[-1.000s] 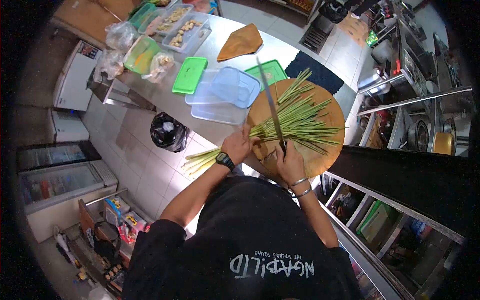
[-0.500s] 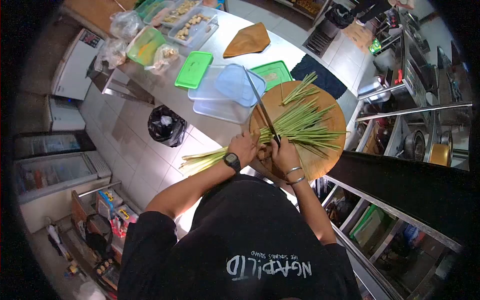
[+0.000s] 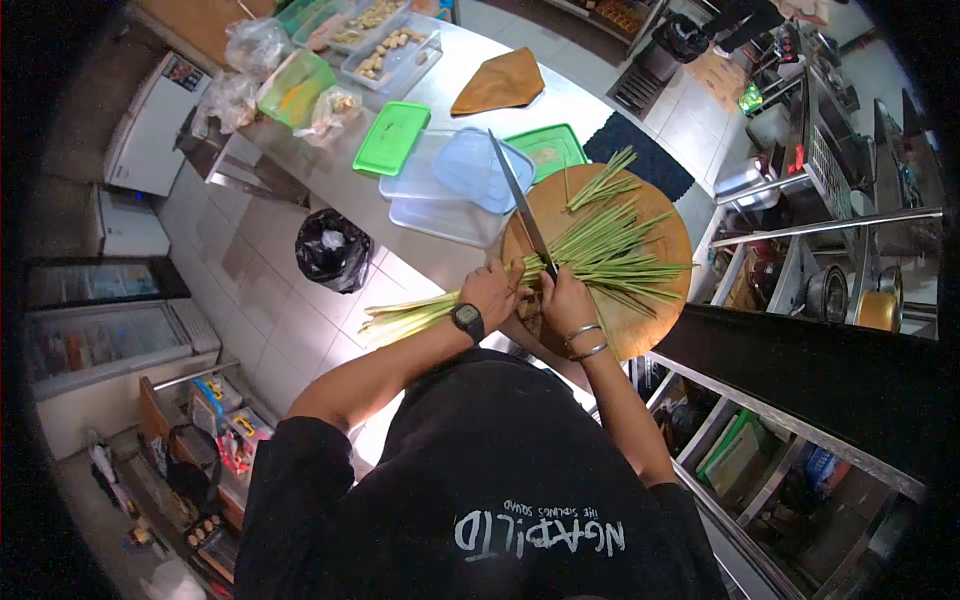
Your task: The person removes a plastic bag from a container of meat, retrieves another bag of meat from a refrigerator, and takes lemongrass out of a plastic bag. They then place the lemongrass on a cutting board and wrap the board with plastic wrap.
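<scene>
My left hand [image 3: 490,292], with a watch on the wrist, is closed around a bunch of lemongrass [image 3: 612,252] at the near left edge of a round wooden chopping board [image 3: 655,330]. The pale stalk ends stick out to the left past my wrist, and the green ends fan out across the board. My right hand [image 3: 568,303], with bangles on the wrist, grips the handle of a long knife [image 3: 522,208]. Its blade points away from me and lies across the bunch, close beside my left fingers. A smaller group of cut green pieces [image 3: 603,182] rests at the board's far side.
Clear plastic lids [image 3: 440,218] and green lids [image 3: 392,138] lie left of the board on the steel table [image 3: 330,160]. Farther back are a brown cloth [image 3: 498,82], food containers [image 3: 392,62] and plastic bags. A black-lined bin [image 3: 333,250] stands below. Another person's legs show far right.
The knife and my right hand have shifted slightly away from me. My left hand stays on the bunch, its fingers a little changed. The view has moved slightly.
</scene>
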The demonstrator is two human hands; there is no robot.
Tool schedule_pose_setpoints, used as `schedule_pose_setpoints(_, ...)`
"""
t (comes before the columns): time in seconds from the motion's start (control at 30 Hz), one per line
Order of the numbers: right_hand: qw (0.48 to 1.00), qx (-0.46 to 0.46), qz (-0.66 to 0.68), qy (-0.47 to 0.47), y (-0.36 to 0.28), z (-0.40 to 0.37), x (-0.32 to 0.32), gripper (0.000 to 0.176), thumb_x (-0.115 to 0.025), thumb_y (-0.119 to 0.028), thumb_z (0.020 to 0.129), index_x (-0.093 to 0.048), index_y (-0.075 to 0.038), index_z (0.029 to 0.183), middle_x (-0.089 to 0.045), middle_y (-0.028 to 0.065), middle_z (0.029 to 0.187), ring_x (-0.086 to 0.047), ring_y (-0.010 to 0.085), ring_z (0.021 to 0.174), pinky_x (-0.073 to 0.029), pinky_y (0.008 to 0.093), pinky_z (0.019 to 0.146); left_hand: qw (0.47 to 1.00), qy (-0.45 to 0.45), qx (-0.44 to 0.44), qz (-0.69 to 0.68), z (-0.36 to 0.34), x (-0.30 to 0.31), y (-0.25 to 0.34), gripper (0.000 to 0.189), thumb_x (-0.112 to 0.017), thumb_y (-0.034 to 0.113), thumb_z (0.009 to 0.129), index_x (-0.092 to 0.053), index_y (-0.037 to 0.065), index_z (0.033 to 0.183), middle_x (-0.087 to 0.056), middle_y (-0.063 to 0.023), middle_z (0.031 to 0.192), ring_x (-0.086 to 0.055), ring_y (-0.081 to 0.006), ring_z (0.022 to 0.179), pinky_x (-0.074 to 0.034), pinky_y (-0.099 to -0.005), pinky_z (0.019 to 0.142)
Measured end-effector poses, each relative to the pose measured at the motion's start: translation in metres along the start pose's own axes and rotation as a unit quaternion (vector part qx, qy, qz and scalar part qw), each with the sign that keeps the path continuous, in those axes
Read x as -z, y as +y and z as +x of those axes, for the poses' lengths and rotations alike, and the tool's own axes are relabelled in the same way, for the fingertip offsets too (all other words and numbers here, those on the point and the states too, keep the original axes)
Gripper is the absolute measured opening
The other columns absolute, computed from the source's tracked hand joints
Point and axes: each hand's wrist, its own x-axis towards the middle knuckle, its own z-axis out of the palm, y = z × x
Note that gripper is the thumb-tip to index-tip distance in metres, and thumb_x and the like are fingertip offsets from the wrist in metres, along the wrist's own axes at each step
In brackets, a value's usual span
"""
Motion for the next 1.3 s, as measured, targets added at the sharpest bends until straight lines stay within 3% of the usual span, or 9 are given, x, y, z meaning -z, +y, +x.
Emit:
schedule_pose_setpoints(0.3,0.995,0.014,0.071,0.072,-0.032,-0.006,0.051,0.03,-0.055,-0.028,0.096,-0.047,0.0,0.091,-0.059,0.029,0.067,-0.058,0.0489,0.064,-0.044,0.0542,0.053,1.0,-0.016,-0.007,-0.007,-0.003,0.003,-0.001,0.05,-0.052,0.037,0.092,-0.039,0.009,0.132,-0.054,-0.0165,0.092,-0.062,-0.0316,0.073,-0.049,-0.0428,0.059)
schedule_pose_setpoints(0.47,1.0,-0.013,-0.022,0.014,-0.009,-0.009,0.001,0.031,-0.054,-0.028,0.096,-0.047,0.002,0.092,-0.058,0.0317,0.068,-0.058,0.0509,0.066,-0.046,0.0567,0.055,0.999,-0.05,-0.004,-0.005,0.0,0.009,0.001,0.056,-0.058,0.032,0.088,-0.036,0.008,0.133,-0.053,-0.0174,0.095,-0.062,-0.0316,0.077,-0.049,-0.0441,0.061)
schedule_pose_setpoints(0.63,0.997,-0.067,0.02,0.016,-0.005,-0.003,0.007,0.031,-0.052,-0.03,0.097,-0.05,0.001,0.094,-0.06,0.0315,0.075,-0.058,0.0515,0.072,-0.046,0.0568,0.061,0.999,-0.03,-0.002,-0.042,-0.003,0.007,0.0,0.054,-0.053,0.039,0.092,-0.036,0.007,0.133,-0.054,-0.0204,0.092,-0.061,-0.0342,0.073,-0.049,-0.0449,0.06)
schedule_pose_setpoints(0.8,0.996,-0.013,0.042,0.076,0.0,-0.032,0.023,0.032,-0.052,-0.03,0.096,-0.05,0.002,0.097,-0.061,0.0309,0.074,-0.059,0.0509,0.071,-0.046,0.0579,0.061,0.999,-0.026,0.023,-0.04,-0.002,0.012,0.007,0.057,-0.049,0.047,0.094,-0.037,0.006,0.132,-0.054,-0.0204,0.09,-0.062,-0.0348,0.07,-0.048,-0.045,0.058)
schedule_pose_setpoints(0.93,0.999,-0.013,0.021,0.043,-0.013,-0.051,0.025,0.032,-0.051,-0.032,0.096,-0.05,0.0,0.097,-0.061,0.0319,0.074,-0.059,0.0514,0.07,-0.046,0.0593,0.061,0.998,-0.039,0.034,-0.026,0.0,0.011,0.009,0.059,-0.047,0.05,0.094,-0.038,0.006,0.132,-0.054,-0.0201,0.089,-0.062,-0.0346,0.07,-0.049,-0.0446,0.057)
schedule_pose_setpoints(1.0,0.996,-0.083,0.003,-0.017,-0.018,-0.051,0.02,0.03,-0.052,-0.03,0.096,-0.049,0.0,0.093,-0.06,0.0312,0.075,-0.059,0.0512,0.074,-0.045,0.0584,0.063,0.998,-0.046,0.033,-0.023,0.0,0.013,0.01,0.059,-0.048,0.05,0.094,-0.037,0.007,0.132,-0.054,-0.0202,0.09,-0.062,-0.0346,0.07,-0.049,-0.0444,0.057)
schedule_pose_setpoints(1.13,0.995,-0.102,-0.005,-0.011,-0.012,-0.051,0.008,0.033,-0.05,-0.034,0.096,-0.05,-0.001,0.098,-0.062,0.0323,0.076,-0.06,0.052,0.071,-0.047,0.0599,0.061,0.998,-0.056,0.02,-0.017,0.0,0.015,0.009,0.057,-0.048,0.048,0.094,-0.037,0.007,0.133,-0.054,-0.0205,0.091,-0.062,-0.0349,0.072,-0.05,-0.0444,0.057)
schedule_pose_setpoints(1.23,0.997,-0.071,-0.006,0.002,-0.021,-0.051,0.022,0.031,-0.052,-0.031,0.097,-0.048,-0.001,0.093,-0.06,0.0303,0.073,-0.058,0.051,0.071,-0.046,0.0572,0.06,0.999,-0.04,0.027,-0.018,0.001,0.009,0.008,0.054,-0.049,0.046,0.094,-0.039,0.008,0.132,-0.054,-0.0204,0.093,-0.063,-0.0351,0.074,-0.05,-0.0442,0.058)
schedule_pose_setpoints(1.3,0.994,-0.028,0.054,0.095,-0.036,-0.053,0.038,0.03,-0.051,-0.031,0.097,-0.048,-0.001,0.094,-0.06,0.0301,0.073,-0.059,0.0508,0.071,-0.046,0.0575,0.06,0.998,-0.041,0.03,-0.021,0.002,0.009,0.009,0.053,-0.049,0.045,0.095,-0.039,0.008,0.132,-0.054,-0.0202,0.093,-0.063,-0.035,0.074,-0.05,-0.044,0.059)
